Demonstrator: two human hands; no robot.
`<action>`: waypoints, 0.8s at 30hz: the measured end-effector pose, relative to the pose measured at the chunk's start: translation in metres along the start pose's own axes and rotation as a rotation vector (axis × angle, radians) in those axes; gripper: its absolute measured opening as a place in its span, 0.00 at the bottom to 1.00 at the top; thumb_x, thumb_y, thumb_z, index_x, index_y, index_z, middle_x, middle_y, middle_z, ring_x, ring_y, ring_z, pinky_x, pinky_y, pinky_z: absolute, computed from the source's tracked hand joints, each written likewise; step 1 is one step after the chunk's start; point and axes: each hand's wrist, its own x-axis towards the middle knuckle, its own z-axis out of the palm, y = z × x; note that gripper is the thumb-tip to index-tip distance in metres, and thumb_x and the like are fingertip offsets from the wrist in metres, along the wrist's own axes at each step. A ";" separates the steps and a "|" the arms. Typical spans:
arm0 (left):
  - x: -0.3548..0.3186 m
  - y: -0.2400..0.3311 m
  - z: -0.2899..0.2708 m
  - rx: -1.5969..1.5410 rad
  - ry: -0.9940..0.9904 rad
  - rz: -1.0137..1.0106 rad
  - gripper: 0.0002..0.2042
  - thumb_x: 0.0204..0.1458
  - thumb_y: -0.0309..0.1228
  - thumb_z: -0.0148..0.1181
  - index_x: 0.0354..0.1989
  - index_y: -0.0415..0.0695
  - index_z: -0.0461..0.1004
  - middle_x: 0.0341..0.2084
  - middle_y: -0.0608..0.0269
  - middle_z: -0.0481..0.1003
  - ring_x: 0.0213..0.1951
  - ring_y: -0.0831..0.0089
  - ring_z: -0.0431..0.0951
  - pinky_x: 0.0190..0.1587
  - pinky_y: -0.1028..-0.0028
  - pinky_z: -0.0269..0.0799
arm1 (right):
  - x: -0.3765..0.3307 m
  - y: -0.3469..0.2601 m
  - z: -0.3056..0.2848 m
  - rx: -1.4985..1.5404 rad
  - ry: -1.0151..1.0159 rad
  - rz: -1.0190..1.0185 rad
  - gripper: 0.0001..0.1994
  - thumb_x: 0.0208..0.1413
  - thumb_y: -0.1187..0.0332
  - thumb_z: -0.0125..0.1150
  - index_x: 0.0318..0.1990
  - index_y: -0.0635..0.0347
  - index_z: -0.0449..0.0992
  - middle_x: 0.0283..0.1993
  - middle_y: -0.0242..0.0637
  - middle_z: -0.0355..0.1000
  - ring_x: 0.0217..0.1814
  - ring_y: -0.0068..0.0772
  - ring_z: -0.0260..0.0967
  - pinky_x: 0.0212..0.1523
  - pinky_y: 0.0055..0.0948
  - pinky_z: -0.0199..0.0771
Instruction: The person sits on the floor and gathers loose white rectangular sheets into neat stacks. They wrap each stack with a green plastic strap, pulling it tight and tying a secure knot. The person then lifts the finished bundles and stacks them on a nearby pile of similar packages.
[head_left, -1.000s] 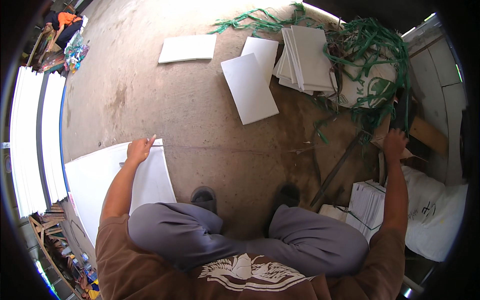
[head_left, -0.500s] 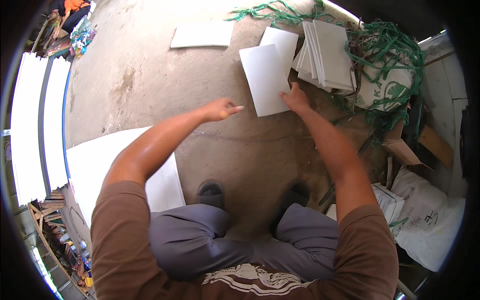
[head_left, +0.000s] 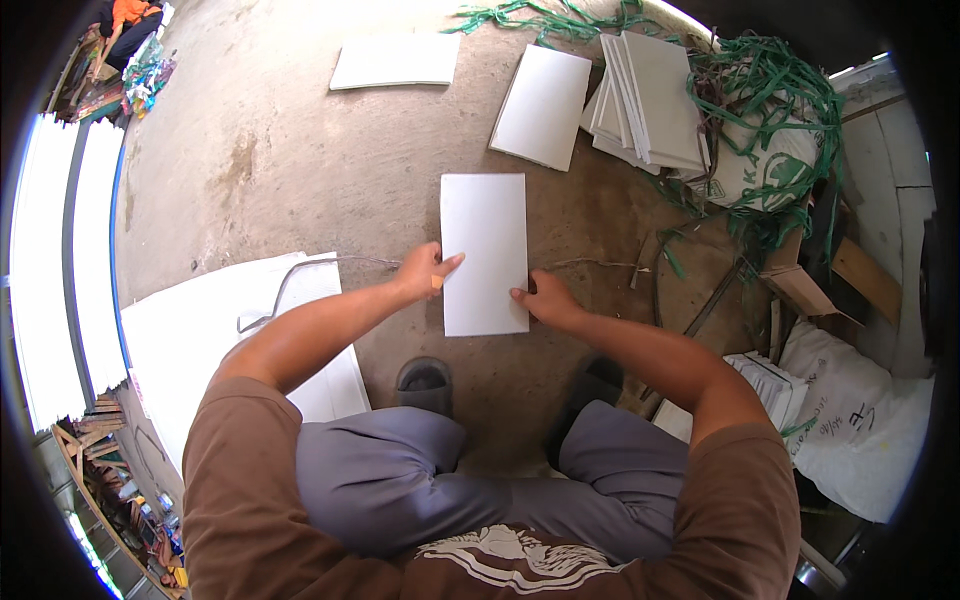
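Observation:
I hold a white rectangular tile (head_left: 484, 250) above the concrete floor, in front of my knees. My left hand (head_left: 428, 272) grips its left edge, thumb on top. My right hand (head_left: 545, 300) holds the lower right edge. Another single white tile (head_left: 541, 106) lies on the floor farther ahead, beside a leaning stack of several white tiles (head_left: 650, 100). One more white tile (head_left: 395, 60) lies at the far left of these.
Tangled green strapping (head_left: 775, 90) and a printed sack (head_left: 770, 170) sit at the right. White sheets (head_left: 230, 330) lie on the floor at my left. White sacks (head_left: 860, 430), cardboard (head_left: 815, 285) and boxed tiles (head_left: 770, 385) crowd the right side. A thin wire (head_left: 590, 264) runs across the floor.
Both hands reached forward to the nearest single tile, took hold of it and drew it back toward me. It is now turned lengthwise between my hands.

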 end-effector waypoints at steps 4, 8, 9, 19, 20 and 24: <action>-0.007 -0.004 0.009 -0.028 -0.022 -0.189 0.24 0.64 0.50 0.57 0.38 0.33 0.74 0.22 0.57 0.78 0.17 0.72 0.77 0.19 0.71 0.73 | 0.038 -0.032 -0.037 -0.164 0.104 0.045 0.30 0.57 0.49 0.65 0.53 0.70 0.72 0.51 0.59 0.74 0.55 0.59 0.73 0.54 0.49 0.72; 0.004 -0.004 0.011 0.227 -0.081 -0.120 0.29 0.64 0.54 0.54 0.29 0.34 0.76 0.16 0.55 0.76 0.17 0.64 0.78 0.23 0.65 0.75 | 0.115 -0.049 -0.086 -0.159 0.786 -0.055 0.40 0.50 0.42 0.70 0.58 0.67 0.67 0.57 0.55 0.72 0.61 0.54 0.70 0.57 0.49 0.72; 0.005 -0.001 0.010 0.301 -0.097 -0.097 0.30 0.64 0.54 0.53 0.27 0.34 0.76 0.15 0.54 0.76 0.17 0.61 0.78 0.25 0.63 0.75 | 0.127 -0.057 -0.095 -0.138 0.820 0.051 0.40 0.49 0.43 0.71 0.58 0.67 0.66 0.55 0.54 0.74 0.59 0.54 0.72 0.56 0.48 0.73; 0.006 -0.014 0.011 0.455 0.015 0.060 0.29 0.60 0.56 0.57 0.28 0.36 0.76 0.19 0.47 0.76 0.26 0.52 0.79 0.34 0.57 0.73 | 0.200 -0.090 -0.112 0.278 0.629 0.486 0.38 0.36 0.63 0.83 0.55 0.71 0.71 0.54 0.52 0.77 0.54 0.48 0.77 0.54 0.42 0.76; 0.007 -0.014 0.011 0.444 0.043 0.097 0.29 0.60 0.56 0.58 0.29 0.36 0.75 0.22 0.46 0.77 0.28 0.51 0.79 0.35 0.57 0.73 | 0.202 -0.090 -0.116 0.362 0.585 0.457 0.35 0.34 0.65 0.84 0.52 0.72 0.74 0.53 0.52 0.78 0.54 0.47 0.78 0.54 0.41 0.76; 0.004 -0.005 0.011 0.417 0.056 0.041 0.28 0.58 0.56 0.60 0.33 0.35 0.76 0.30 0.42 0.79 0.35 0.47 0.80 0.40 0.55 0.73 | 0.196 -0.093 -0.120 0.290 0.668 0.313 0.30 0.37 0.66 0.82 0.48 0.70 0.75 0.50 0.51 0.79 0.52 0.47 0.78 0.53 0.40 0.77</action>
